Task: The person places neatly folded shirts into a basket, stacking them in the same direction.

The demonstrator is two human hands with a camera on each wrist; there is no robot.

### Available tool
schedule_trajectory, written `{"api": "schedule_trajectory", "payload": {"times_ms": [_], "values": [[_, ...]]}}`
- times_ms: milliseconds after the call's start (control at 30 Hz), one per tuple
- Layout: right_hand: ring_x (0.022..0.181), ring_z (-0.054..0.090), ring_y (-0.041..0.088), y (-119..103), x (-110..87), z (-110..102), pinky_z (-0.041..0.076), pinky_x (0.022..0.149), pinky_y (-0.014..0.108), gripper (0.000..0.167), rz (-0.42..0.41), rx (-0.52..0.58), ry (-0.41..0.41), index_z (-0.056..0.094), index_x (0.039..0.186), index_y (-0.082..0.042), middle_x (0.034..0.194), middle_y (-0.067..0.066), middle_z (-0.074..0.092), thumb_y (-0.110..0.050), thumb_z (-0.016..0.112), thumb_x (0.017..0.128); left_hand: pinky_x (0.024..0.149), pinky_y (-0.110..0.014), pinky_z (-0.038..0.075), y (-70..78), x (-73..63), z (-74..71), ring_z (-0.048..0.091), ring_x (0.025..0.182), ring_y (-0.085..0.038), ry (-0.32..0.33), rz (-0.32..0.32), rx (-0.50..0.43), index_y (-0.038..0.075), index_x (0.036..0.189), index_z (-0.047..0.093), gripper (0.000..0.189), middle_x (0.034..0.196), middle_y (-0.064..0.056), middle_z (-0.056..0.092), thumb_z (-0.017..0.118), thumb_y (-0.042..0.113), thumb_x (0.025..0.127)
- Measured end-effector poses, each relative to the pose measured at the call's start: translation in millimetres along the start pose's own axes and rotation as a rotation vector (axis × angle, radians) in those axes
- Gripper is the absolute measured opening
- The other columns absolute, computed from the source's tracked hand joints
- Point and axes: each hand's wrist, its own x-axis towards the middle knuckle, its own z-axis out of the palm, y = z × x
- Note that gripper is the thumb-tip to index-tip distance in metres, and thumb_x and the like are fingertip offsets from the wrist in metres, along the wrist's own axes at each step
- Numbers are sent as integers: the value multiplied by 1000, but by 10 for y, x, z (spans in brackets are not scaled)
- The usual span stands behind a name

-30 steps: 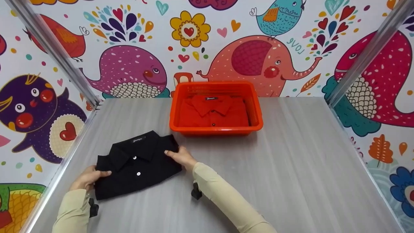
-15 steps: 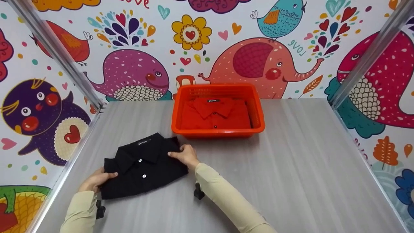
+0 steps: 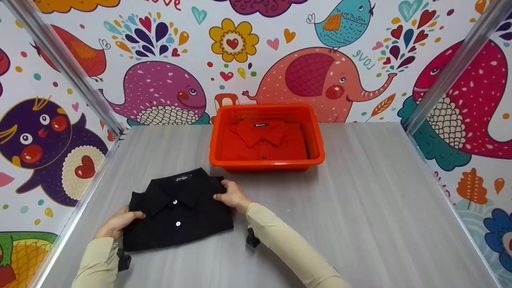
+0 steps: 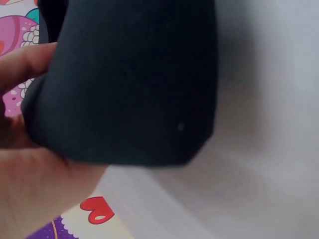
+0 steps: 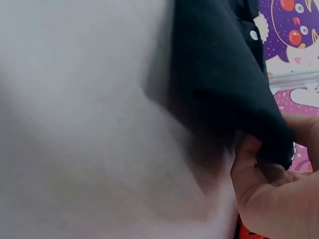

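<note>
A folded black shirt (image 3: 180, 216) with white buttons is held by both hands, collar toward the back wall, its far right side angled up. My left hand (image 3: 119, 222) pinches its left edge, thumb on top and the other fingers underneath. On the opposite edge my right hand (image 3: 233, 196) grips near the shoulder, thumb over the cloth. In the left wrist view the dark cloth (image 4: 134, 89) lies between thumb and fingers. The right wrist view has the curled fingers (image 5: 246, 172) under the shirt's edge, a shadow on the table below.
An orange basket (image 3: 266, 163) stands at the back middle, holding a folded red shirt (image 3: 280, 146). The grey table (image 3: 360, 216) is bounded by walls with cartoon animals and metal corner posts (image 3: 448, 76).
Against the background, the black shirt shifts a little right and toward the front between both hands. The view itself also moves slightly. Both hands keep their grip, and the basket stays in place.
</note>
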Motion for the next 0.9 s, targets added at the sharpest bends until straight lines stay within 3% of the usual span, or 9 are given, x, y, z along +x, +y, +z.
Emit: {"api": "schedule_trajectory", "payload": {"times_ms": [200,433,533,667,800,900], "values": [[130,43,34,-18,-71,-79,34,106,41,56,-126,-34,-48,43,139,7,139,23,48,0,65,88,71,-30,52,53,-30,16,61,80,-15,7,27,-86,-10,119,38,43,92,-2,61,59,-3,82],[131,42,27,-120,-90,-302,33,107,38,47,-266,14,-131,48,136,-1,139,16,49,8,56,90,83,-32,51,46,-67,-59,61,94,-13,-127,97,-157,-12,138,18,65,105,4,61,60,6,92],[132,41,24,-171,-93,-403,32,107,35,45,-315,14,-162,48,134,-2,139,13,49,10,54,91,84,-33,50,50,-67,-68,61,96,-13,-133,109,-152,-10,144,13,70,108,6,61,59,11,95],[130,43,18,-220,-95,-490,33,106,30,43,-386,-16,-185,49,133,-3,137,10,51,10,53,92,81,-33,51,65,-81,-73,63,94,-13,-123,137,-172,1,142,28,55,106,8,64,57,12,96],[131,41,19,-255,-96,-555,32,107,30,44,-455,-73,-188,48,134,-2,138,11,50,8,55,92,79,-31,52,73,-103,-69,64,92,-12,-103,189,-203,20,121,47,30,104,8,66,57,8,96],[133,39,19,-293,-111,-622,31,108,30,46,-474,-108,-195,46,136,-1,140,12,48,7,55,92,79,-30,52,97,-114,-36,63,93,-11,-70,231,-210,26,116,50,30,106,11,65,57,5,95]]}}
